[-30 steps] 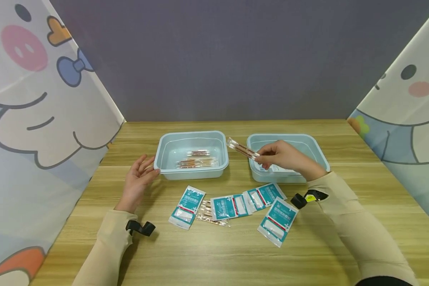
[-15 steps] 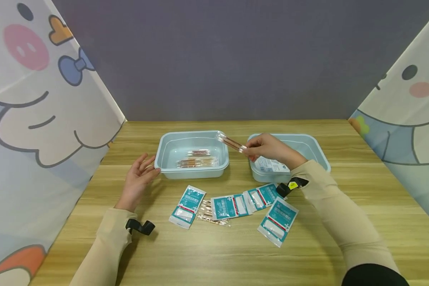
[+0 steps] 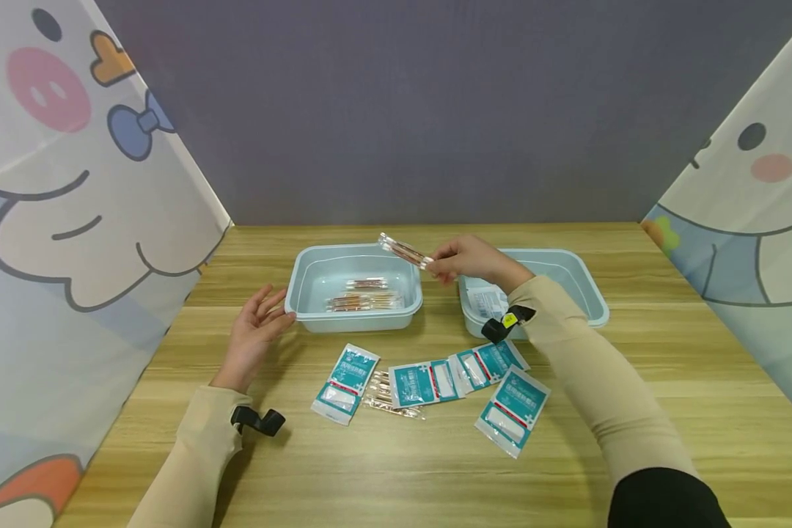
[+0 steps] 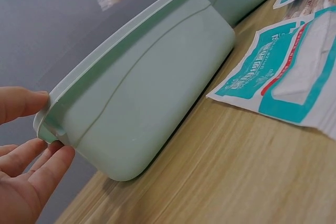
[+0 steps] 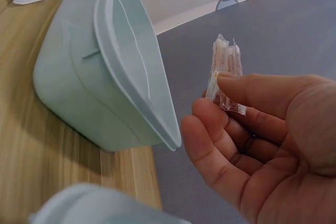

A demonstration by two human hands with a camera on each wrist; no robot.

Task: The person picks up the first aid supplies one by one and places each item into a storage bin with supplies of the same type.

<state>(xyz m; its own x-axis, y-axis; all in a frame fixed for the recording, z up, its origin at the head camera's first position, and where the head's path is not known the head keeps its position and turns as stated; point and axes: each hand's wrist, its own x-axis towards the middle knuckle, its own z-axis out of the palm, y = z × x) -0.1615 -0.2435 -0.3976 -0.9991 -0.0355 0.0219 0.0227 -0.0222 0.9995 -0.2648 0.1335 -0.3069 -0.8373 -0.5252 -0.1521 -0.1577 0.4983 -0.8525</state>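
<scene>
Swabs (image 3: 401, 251) pinched only at one end by the right hand (image 3: 470, 261) may slip, left hand (image 3: 252, 336) gripping left tub (image 3: 356, 323).

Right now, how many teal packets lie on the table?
4: leftmost packet, middle packet, upper right packet touching it, lower right packet; some may be hidden.

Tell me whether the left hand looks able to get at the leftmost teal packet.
Probably yes: nothing visible lies between the left hand and the leftmost teal packet, though the hand would first need to release the left bin.
</scene>
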